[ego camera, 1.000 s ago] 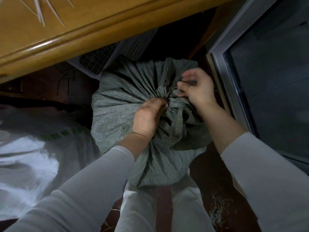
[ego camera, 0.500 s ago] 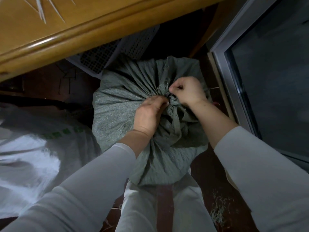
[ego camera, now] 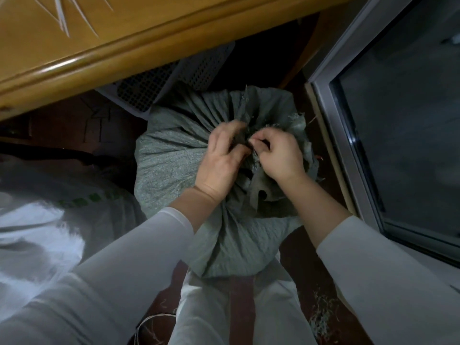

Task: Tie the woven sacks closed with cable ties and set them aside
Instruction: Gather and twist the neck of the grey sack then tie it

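A full grey-green woven sack stands on the dark floor between my legs, its mouth gathered into pleats at the top. My left hand clamps the bunched neck from the left, fingers curled into the folds. My right hand pinches something small at the gather, right against the left fingers. A cable tie cannot be made out there. A white woven sack with green print lies to the left.
A wooden table edge overhangs at the top, with white cable ties lying on it. A perforated grey basket sits behind the sack. A metal-framed glass door bounds the right. Loose fibres litter the floor.
My right hand has moved in from the sack's right side to meet the left at the gathered neck. The left hand's fingers have loosened a little and shifted upward.
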A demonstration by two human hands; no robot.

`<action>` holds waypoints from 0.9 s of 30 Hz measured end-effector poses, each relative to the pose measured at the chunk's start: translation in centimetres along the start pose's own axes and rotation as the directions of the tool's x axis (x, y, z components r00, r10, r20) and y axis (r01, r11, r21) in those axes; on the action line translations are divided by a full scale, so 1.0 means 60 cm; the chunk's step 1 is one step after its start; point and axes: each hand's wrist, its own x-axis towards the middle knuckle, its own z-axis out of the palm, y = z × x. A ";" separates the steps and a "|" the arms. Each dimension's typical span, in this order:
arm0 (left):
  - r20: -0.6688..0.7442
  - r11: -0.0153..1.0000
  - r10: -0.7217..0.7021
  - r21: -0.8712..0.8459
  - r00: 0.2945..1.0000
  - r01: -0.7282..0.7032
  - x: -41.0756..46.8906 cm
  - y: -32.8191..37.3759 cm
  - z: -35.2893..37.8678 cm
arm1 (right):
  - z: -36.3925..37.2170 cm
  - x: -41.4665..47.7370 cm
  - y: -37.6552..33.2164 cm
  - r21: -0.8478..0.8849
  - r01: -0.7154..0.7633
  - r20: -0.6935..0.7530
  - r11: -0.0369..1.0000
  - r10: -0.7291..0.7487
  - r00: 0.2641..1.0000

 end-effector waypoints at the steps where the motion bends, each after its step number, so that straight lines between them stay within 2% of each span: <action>1: 0.051 0.996 -0.016 -0.087 0.999 0.021 0.006 0.000 -0.005 | -0.001 0.000 0.000 0.013 0.000 0.007 1.000 0.000 1.000; 2: 0.141 0.987 -0.027 -0.154 0.990 0.049 0.010 0.000 -0.010 | -0.002 0.000 0.001 0.033 -0.004 0.009 0.999 0.004 1.000; 4: 0.254 0.998 0.011 -0.063 0.967 0.005 0.010 -0.002 -0.015 | 0.001 0.002 0.007 0.087 -0.040 0.005 0.995 0.039 0.999; 6: 0.243 0.998 0.026 0.052 0.970 -0.039 0.004 -0.007 -0.012 | 0.001 0.006 0.008 0.137 -0.090 0.002 0.986 0.090 0.996; 8: 0.185 0.998 -0.039 0.049 0.982 0.030 -0.002 -0.003 -0.006 | -0.003 0.014 0.006 0.114 -0.084 0.005 0.990 0.084 0.996; 10: 0.150 0.995 -0.103 0.033 0.983 0.099 -0.005 0.002 -0.003 | -0.013 0.027 -0.003 -0.077 -0.024 0.030 0.997 0.026 0.999; 13: 0.218 0.994 -0.105 0.044 0.970 0.097 -0.008 0.013 0.004 | -0.022 0.053 -0.033 -0.424 0.130 0.108 0.896 -0.092 0.990; 15: 0.257 0.995 -0.099 0.052 0.961 0.088 -0.005 0.019 0.004 | -0.013 0.066 -0.061 -0.553 0.249 0.183 0.795 -0.176 0.967; 17: 0.236 0.991 -0.128 0.061 0.963 0.116 0.000 0.017 0.001 | 0.000 0.070 -0.081 -0.601 0.328 0.262 0.728 -0.209 0.942; 19: 0.191 0.977 -0.212 0.047 0.958 0.206 0.004 0.010 -0.001 | 0.006 0.064 -0.081 -0.528 0.312 0.295 0.790 -0.174 0.940; 22: 0.110 0.950 -0.297 -0.068 0.949 0.305 0.000 0.005 0.002 | 0.005 0.045 -0.045 -0.166 0.075 0.229 0.983 -0.036 0.973; 24: 0.067 0.882 -0.422 -0.199 0.904 0.427 -0.002 0.006 0.005 | 0.008 0.033 -0.020 0.094 -0.044 0.169 0.995 0.028 0.985; 27: 0.069 0.717 -0.617 -0.361 0.784 0.596 -0.004 0.005 0.014 | 0.015 0.026 -0.004 0.262 -0.086 0.146 0.961 0.049 0.988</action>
